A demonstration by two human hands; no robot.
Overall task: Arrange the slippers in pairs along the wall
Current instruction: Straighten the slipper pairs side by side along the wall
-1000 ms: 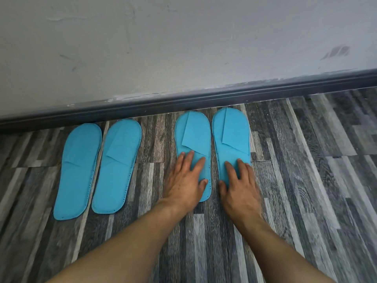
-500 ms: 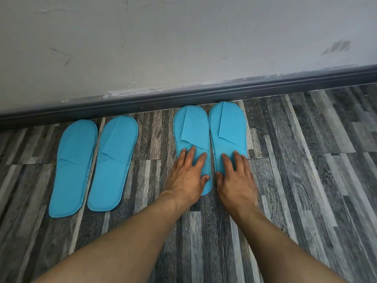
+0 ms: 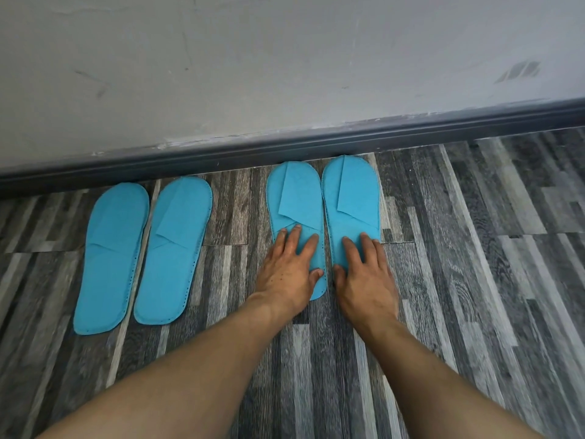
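Two pairs of flat turquoise slippers lie on the floor with their toes toward the wall. The left pair (image 3: 110,255) (image 3: 175,245) lies untouched, side by side. The right pair (image 3: 296,198) (image 3: 351,191) sits close together, toes almost at the baseboard (image 3: 221,156). My left hand (image 3: 288,270) rests flat, fingers spread, on the heel half of the pair's left slipper. My right hand (image 3: 364,277) lies flat in the same way on the heel half of the right one, hiding its heel end. Neither hand grips anything.
A pale grey wall (image 3: 285,58) with scuff marks rises behind the dark baseboard. The floor (image 3: 474,280) is grey striped wood-pattern planking, bare to the right of the slippers. A gap of floor separates the two pairs.
Both hands have slid the right pair a little farther toward the baseboard. The left pair has not been touched.
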